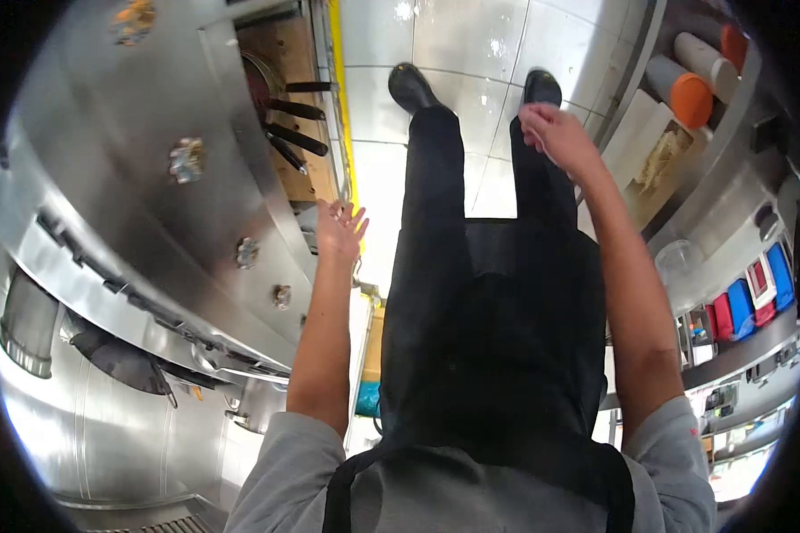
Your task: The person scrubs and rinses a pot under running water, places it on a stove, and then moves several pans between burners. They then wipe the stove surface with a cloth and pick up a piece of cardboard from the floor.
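Note:
My left hand [340,229] is held out with its fingers spread, and nothing shows in it. It is beside the edge of the steel counter, just below several black handles [298,111] that stick out over a wooden surface [315,178]. Out in front of my right leg, my right hand [556,135] has its fingers curled closed. Whether anything is inside those fingers is hidden. Both hands are above the floor, apart from each other.
A long steel counter [142,98] with clusters of shiny fittings runs along my left. The tiled floor [467,44] looks wet in places. On my right, shelving carries an orange-ended cylinder [690,99], a clear round container [680,259] and red and blue packets [741,306].

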A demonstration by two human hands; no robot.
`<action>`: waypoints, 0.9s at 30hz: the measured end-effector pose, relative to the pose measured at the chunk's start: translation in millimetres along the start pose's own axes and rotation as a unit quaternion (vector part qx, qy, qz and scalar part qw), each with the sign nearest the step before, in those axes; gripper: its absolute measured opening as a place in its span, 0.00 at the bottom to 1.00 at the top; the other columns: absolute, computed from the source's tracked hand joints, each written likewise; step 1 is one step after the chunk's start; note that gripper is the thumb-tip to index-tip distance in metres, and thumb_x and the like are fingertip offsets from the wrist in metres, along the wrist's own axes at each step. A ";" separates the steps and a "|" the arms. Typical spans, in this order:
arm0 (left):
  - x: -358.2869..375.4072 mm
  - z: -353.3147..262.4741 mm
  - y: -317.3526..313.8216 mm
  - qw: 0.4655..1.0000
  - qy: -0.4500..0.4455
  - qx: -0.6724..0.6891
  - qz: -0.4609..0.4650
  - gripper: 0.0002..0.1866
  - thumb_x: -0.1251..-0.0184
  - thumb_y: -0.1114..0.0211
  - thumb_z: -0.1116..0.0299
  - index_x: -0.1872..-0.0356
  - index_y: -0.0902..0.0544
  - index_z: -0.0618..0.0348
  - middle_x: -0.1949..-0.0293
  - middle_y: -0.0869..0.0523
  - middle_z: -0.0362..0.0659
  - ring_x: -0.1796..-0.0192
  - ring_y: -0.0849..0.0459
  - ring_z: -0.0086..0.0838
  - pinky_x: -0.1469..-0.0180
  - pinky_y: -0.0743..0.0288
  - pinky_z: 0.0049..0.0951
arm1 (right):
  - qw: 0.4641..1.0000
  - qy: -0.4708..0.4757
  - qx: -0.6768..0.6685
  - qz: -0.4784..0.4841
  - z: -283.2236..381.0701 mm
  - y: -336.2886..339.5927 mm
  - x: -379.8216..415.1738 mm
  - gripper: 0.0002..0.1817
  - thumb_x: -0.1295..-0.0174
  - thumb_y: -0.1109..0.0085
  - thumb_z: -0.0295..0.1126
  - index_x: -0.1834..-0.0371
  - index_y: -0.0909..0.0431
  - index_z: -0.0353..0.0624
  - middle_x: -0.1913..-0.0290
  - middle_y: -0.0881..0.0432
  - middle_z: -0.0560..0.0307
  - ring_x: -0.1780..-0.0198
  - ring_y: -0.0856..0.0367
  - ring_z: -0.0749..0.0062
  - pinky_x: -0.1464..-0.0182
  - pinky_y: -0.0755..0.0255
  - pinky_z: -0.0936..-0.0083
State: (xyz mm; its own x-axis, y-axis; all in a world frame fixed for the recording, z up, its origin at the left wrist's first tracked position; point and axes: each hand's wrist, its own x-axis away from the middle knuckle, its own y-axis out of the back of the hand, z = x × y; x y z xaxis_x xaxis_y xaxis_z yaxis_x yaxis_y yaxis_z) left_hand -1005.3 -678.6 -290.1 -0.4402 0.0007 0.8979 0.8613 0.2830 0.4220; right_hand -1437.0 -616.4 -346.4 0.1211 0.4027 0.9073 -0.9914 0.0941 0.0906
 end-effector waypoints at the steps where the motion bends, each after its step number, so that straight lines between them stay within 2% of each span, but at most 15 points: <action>1: -18.3 -1.5 3.5 1.000 -0.028 0.008 -0.008 0.36 0.21 0.47 0.37 0.28 0.36 0.56 0.30 0.29 0.52 0.26 0.29 0.51 0.24 0.36 0.52 | 1.000 0.012 0.016 -0.001 3.9 -2.1 -15.5 0.24 0.28 0.38 0.48 0.47 0.13 0.35 0.64 0.11 0.54 0.64 0.14 0.73 0.57 0.20 0.73; 4: -61.7 -15.8 2.8 0.989 -0.140 -0.006 -0.055 0.39 0.22 0.47 0.35 0.23 0.39 0.53 0.26 0.32 0.50 0.22 0.34 0.45 0.21 0.42 0.49 | 0.997 0.025 0.069 0.030 24.9 -14.5 -57.9 0.26 0.25 0.41 0.49 0.41 0.16 0.36 0.57 0.13 0.56 0.57 0.15 0.74 0.53 0.22 0.77; 5: -68.7 -26.3 -3.2 0.977 -0.190 -0.038 -0.087 0.41 0.23 0.47 0.34 0.21 0.40 0.52 0.25 0.33 0.49 0.21 0.35 0.42 0.20 0.44 0.48 | 0.991 0.082 0.108 -0.009 23.2 -29.1 -78.7 0.26 0.28 0.43 0.50 0.47 0.13 0.35 0.59 0.10 0.45 0.61 0.10 0.58 0.52 0.18 0.63; 6: -71.8 -38.0 -12.0 0.962 -0.239 -0.068 -0.117 0.43 0.23 0.47 0.33 0.20 0.41 0.51 0.23 0.34 0.48 0.20 0.37 0.40 0.20 0.46 0.47 | 0.984 0.129 0.120 0.001 27.9 -44.5 -96.2 0.26 0.28 0.43 0.50 0.48 0.12 0.36 0.57 0.10 0.43 0.58 0.11 0.54 0.50 0.19 0.60; 8: -78.3 -58.3 -27.9 0.964 -0.247 -0.061 -0.082 0.45 0.25 0.46 0.31 0.18 0.44 0.49 0.21 0.36 0.48 0.19 0.38 0.37 0.19 0.49 0.45 | 0.965 0.220 0.143 0.018 44.9 -81.2 -122.6 0.26 0.29 0.45 0.51 0.50 0.12 0.38 0.53 0.10 0.41 0.53 0.12 0.44 0.46 0.20 0.54; 10: -82.6 -73.3 -44.9 0.965 -0.250 -0.046 -0.056 0.47 0.26 0.46 0.30 0.17 0.44 0.48 0.20 0.37 0.47 0.18 0.39 0.36 0.19 0.51 0.45 | 0.955 0.231 0.170 0.070 78.3 -129.5 -139.6 0.24 0.28 0.48 0.50 0.53 0.11 0.40 0.50 0.11 0.40 0.48 0.15 0.37 0.40 0.23 0.51; 12: -88.3 -84.3 -60.4 0.966 -0.255 -0.019 -0.046 0.47 0.27 0.45 0.29 0.17 0.44 0.47 0.20 0.37 0.47 0.17 0.42 0.37 0.19 0.52 0.46 | 0.904 0.313 0.282 0.072 95.6 -187.8 -167.5 0.24 0.25 0.46 0.49 0.45 0.13 0.40 0.48 0.10 0.47 0.48 0.12 0.51 0.45 0.19 0.60; 13: -98.9 -88.9 -60.4 0.968 -0.249 -0.001 -0.009 0.40 0.24 0.40 0.36 0.23 0.38 0.49 0.28 0.27 0.47 0.27 0.26 0.37 0.26 0.35 0.47 | 0.908 0.289 0.285 0.099 110.1 -210.6 -168.3 0.24 0.24 0.48 0.50 0.44 0.13 0.42 0.46 0.11 0.47 0.47 0.13 0.46 0.44 0.19 0.57; 14: -119.8 -91.3 -55.3 0.968 -0.250 0.000 0.019 0.35 0.25 0.38 0.41 0.27 0.35 0.49 0.33 0.24 0.46 0.35 0.23 0.37 0.32 0.30 0.45 | 0.911 0.265 0.289 0.126 124.5 -231.4 -168.4 0.24 0.23 0.51 0.51 0.44 0.13 0.44 0.45 0.11 0.47 0.46 0.14 0.42 0.43 0.20 0.54; 16: -146.3 -98.8 -56.5 0.965 -0.249 0.000 0.077 0.26 0.25 0.33 0.49 0.36 0.29 0.50 0.45 0.18 0.45 0.49 0.15 0.36 0.44 0.20 0.39 | 0.900 0.278 0.298 0.157 142.4 -272.3 -178.2 0.28 0.26 0.47 0.56 0.42 0.14 0.45 0.45 0.12 0.45 0.45 0.14 0.43 0.42 0.20 0.54; 17: -143.1 -100.3 -62.3 0.965 -0.248 0.052 0.062 0.12 0.28 0.32 0.63 0.54 0.26 0.53 0.65 0.21 0.39 0.70 0.22 0.28 0.66 0.22 0.28 | 0.901 0.267 0.298 0.169 146.4 -283.0 -182.8 0.30 0.29 0.45 0.59 0.41 0.15 0.44 0.45 0.12 0.45 0.44 0.14 0.43 0.41 0.20 0.55; 20: -128.0 -106.5 -45.8 0.977 -0.182 0.095 0.048 0.10 0.29 0.34 0.66 0.63 0.28 0.54 0.74 0.27 0.35 0.75 0.27 0.22 0.73 0.30 0.24 | 0.915 0.205 0.288 0.197 184.2 -281.8 -162.7 0.39 0.37 0.38 0.67 0.38 0.16 0.43 0.46 0.12 0.43 0.43 0.14 0.46 0.41 0.20 0.57; 21: -108.6 -102.6 -58.5 0.974 -0.200 0.102 -0.033 0.11 0.29 0.35 0.67 0.66 0.30 0.54 0.79 0.31 0.33 0.80 0.32 0.18 0.78 0.38 0.23 | 0.920 0.214 0.281 0.173 178.6 -297.4 -171.0 0.48 0.48 0.32 0.72 0.39 0.17 0.38 0.48 0.11 0.41 0.42 0.13 0.48 0.42 0.19 0.59; 24: -93.5 -78.0 -48.7 0.970 -0.217 0.016 -0.106 0.10 0.29 0.35 0.66 0.65 0.29 0.53 0.78 0.30 0.34 0.82 0.34 0.19 0.78 0.38 0.23 | 0.895 0.195 0.307 0.260 183.2 -298.5 -178.1 0.47 0.49 0.31 0.73 0.43 0.14 0.38 0.48 0.11 0.40 0.43 0.13 0.50 0.41 0.20 0.59; 27: -70.2 -59.5 -59.0 0.956 -0.256 0.024 -0.144 0.10 0.33 0.36 0.69 0.69 0.30 0.49 0.79 0.32 0.34 0.79 0.33 0.23 0.76 0.38 0.27 | 0.914 0.189 0.294 0.207 179.9 -323.5 -185.4 0.45 0.52 0.29 0.72 0.51 0.11 0.38 0.49 0.11 0.40 0.44 0.12 0.50 0.41 0.19 0.59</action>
State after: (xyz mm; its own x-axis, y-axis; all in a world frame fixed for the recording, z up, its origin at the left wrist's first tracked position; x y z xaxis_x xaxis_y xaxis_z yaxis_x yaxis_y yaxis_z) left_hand -1010.1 -752.4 -370.5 -0.7343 0.3811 0.5617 0.6784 0.3854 0.6254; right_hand -1147.6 -885.4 -470.1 -0.3729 0.5885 0.7174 -0.7968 -0.5993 0.0774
